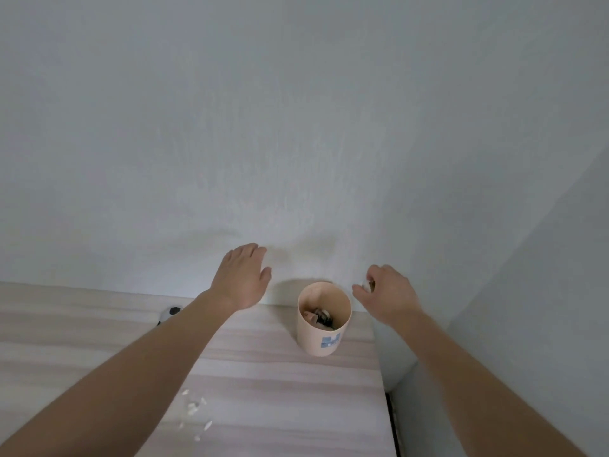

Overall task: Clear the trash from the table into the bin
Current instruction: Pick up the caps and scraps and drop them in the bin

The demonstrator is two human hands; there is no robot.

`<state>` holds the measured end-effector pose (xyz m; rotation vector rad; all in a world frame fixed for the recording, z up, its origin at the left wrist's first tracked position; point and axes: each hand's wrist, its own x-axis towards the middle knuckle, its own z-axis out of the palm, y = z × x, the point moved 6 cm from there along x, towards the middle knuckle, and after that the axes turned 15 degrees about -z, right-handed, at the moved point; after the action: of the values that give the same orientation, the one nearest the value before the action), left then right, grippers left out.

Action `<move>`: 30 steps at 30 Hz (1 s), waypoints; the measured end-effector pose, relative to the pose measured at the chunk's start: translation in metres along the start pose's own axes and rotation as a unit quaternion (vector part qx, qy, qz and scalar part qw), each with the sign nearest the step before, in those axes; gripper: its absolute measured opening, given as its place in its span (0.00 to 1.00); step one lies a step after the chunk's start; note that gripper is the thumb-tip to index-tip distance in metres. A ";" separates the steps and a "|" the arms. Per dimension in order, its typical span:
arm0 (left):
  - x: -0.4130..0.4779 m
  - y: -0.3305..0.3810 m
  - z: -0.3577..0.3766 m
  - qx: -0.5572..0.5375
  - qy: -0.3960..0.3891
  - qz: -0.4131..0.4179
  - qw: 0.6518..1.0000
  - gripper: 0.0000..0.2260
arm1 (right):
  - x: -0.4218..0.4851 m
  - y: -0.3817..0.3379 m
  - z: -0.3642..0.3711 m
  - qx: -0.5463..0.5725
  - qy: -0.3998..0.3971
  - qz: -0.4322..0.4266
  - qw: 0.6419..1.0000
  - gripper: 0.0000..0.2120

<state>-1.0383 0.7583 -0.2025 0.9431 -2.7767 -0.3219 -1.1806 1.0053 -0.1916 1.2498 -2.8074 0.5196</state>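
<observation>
A small beige bin with a blue label stands on the light wooden table near its far right corner, with dark and brown trash inside it. My right hand hovers just right of the bin's rim, fingers pinched on a small white scrap. My left hand is raised left of the bin, flat, fingers held together and holding nothing. Several small white scraps lie on the table near my left forearm.
A black and white object lies at the table's back edge, partly hidden by my left forearm. A plain pale wall rises right behind the table. The table's right edge drops to a dark gap beside a side wall.
</observation>
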 end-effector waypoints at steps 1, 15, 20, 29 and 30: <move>-0.001 -0.008 -0.003 0.001 -0.002 -0.004 1.000 0.21 | 0.004 -0.006 0.003 0.001 -0.003 -0.004 1.000 0.14; 0.007 -0.094 -0.001 0.021 -0.018 -0.058 0.998 0.21 | 0.061 -0.039 0.078 0.001 -0.091 -0.050 0.995 0.11; 0.017 -0.105 0.010 0.027 -0.023 -0.077 0.996 0.21 | 0.074 -0.035 0.105 0.007 -0.131 -0.054 0.990 0.10; 0.023 -0.103 0.022 0.019 -0.037 -0.084 0.996 0.22 | 0.079 -0.032 0.108 0.008 -0.137 -0.066 0.988 0.30; 0.023 -0.102 0.022 0.018 -0.037 -0.083 0.996 0.22 | 0.079 -0.032 0.106 -0.008 -0.132 -0.074 0.988 0.30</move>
<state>-1.0027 0.6687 -0.2479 1.1989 -2.7836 -0.3380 -1.1992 0.8962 -0.2701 1.6192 -2.8821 0.3459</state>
